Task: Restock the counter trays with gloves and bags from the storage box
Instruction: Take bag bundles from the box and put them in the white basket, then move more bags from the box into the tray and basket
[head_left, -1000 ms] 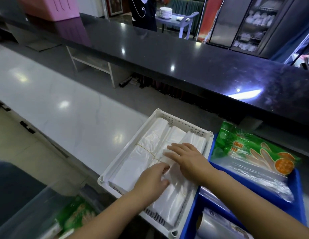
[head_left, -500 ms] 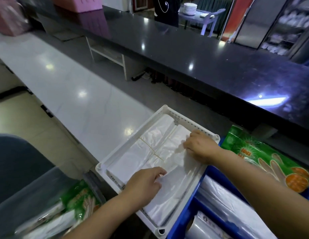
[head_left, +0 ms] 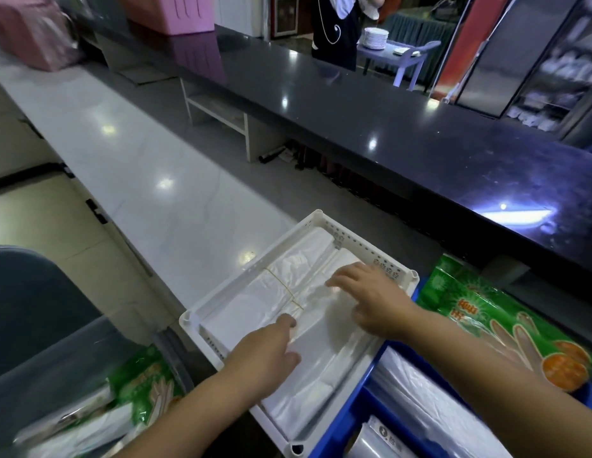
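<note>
Left grip point(head_left: 266, 350): a bare hand, reaching in from the lower edge over the near rim of the white tray point(head_left: 324, 220). The index finger lies straight with its tip on the stacked white bags point(head_left: 251, 300), just beside the yellow rubber band point(head_left: 281, 285) that binds them. The thumb rests extended on the bags; the other fingers are hidden behind the back of the hand. Nothing is clasped.

Right grip point(head_left: 370, 297): a bare hand, palm down, fingers spread and straight, pressing flat on the right half of the bags. It is unclenched. Its fingertips are slightly blurred.

The white tray sits on the pale table point(head_left: 139, 160). The blue tray point(head_left: 337, 424) touches its right side and carries the green glove pack point(head_left: 486, 320). The storage box point(head_left: 90, 352) stands at lower left with more packs inside.

Change against 0.5 s ago: the right grip was at the tray's far right corner with fingers bent; it now lies nearer the middle, flattened. The left grip's index finger has reached the band
</note>
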`<action>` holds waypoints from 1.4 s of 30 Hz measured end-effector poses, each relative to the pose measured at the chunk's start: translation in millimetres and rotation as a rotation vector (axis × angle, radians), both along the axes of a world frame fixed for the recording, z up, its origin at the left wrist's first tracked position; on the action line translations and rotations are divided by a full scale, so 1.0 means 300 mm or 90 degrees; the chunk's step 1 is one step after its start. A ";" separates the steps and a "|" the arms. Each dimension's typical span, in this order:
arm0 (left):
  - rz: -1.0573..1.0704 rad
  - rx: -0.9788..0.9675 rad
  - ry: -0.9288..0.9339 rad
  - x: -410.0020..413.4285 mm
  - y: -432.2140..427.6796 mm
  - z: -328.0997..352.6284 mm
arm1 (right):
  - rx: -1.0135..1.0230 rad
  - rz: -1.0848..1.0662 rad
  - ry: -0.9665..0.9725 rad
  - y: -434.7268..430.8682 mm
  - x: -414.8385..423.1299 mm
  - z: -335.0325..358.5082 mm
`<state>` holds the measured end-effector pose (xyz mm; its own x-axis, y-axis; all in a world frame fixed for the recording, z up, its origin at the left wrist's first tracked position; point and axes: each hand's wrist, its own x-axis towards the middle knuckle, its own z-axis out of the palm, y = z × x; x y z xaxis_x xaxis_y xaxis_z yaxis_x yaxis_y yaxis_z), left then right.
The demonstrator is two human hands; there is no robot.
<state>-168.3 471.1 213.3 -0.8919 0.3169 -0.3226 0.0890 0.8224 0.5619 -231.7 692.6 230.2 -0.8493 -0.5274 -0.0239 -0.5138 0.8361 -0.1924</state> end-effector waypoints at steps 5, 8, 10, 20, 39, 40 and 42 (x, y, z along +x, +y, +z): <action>-0.003 0.066 0.049 0.008 0.026 -0.017 | 0.038 0.062 -0.084 -0.058 0.037 -0.037; -0.016 0.124 0.042 0.011 0.033 -0.016 | 0.084 0.049 -0.062 -0.043 0.016 -0.026; -0.008 0.136 0.035 0.007 0.033 -0.011 | 0.115 0.044 -0.058 -0.031 0.002 -0.021; -0.165 -0.343 0.171 -0.003 -0.004 -0.010 | 0.292 -0.063 -0.008 -0.048 -0.048 -0.023; 0.265 -0.100 0.231 0.106 -1.033 0.047 | -0.002 0.089 0.068 -1.083 0.062 0.116; 0.288 -0.098 0.221 0.127 -1.125 0.033 | 0.000 0.107 0.064 -1.179 0.066 0.098; 0.339 -0.096 0.196 0.170 -1.307 -0.004 | 0.007 0.148 0.048 -1.361 0.079 0.044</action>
<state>-117.1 79.0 212.1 -0.9740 -0.2243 -0.0318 -0.2143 0.8667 0.4505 -207.9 284.4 243.3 -0.7052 -0.7085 0.0284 -0.7047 0.6959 -0.1385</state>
